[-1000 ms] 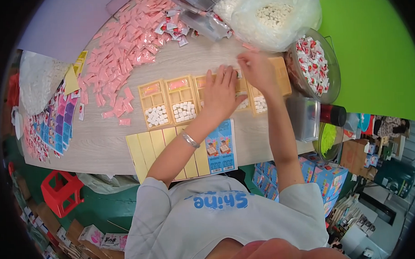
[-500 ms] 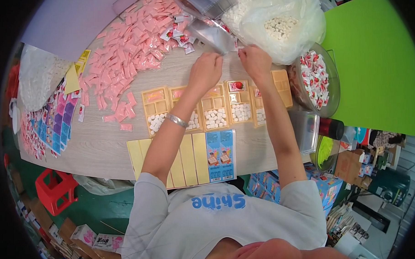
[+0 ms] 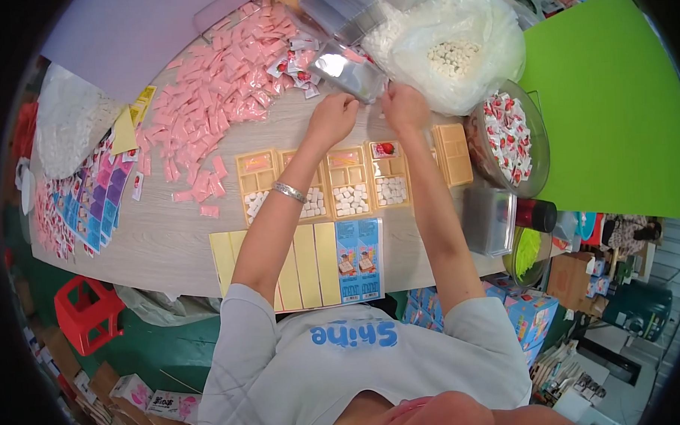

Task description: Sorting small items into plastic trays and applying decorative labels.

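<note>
Both hands have left the yellow trays (image 3: 350, 184) and gone up to the clear plastic sleeves (image 3: 348, 68), top centre; left hand (image 3: 335, 115) and right hand (image 3: 404, 105) pinch one, so wrapping's probably next.

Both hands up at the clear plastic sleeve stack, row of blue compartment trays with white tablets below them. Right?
Not quite: the compartment trays are yellow-orange, not blue. The head view shows the left hand and right hand at the clear plastic sleeve stack, with white tablets in the trays.
</note>
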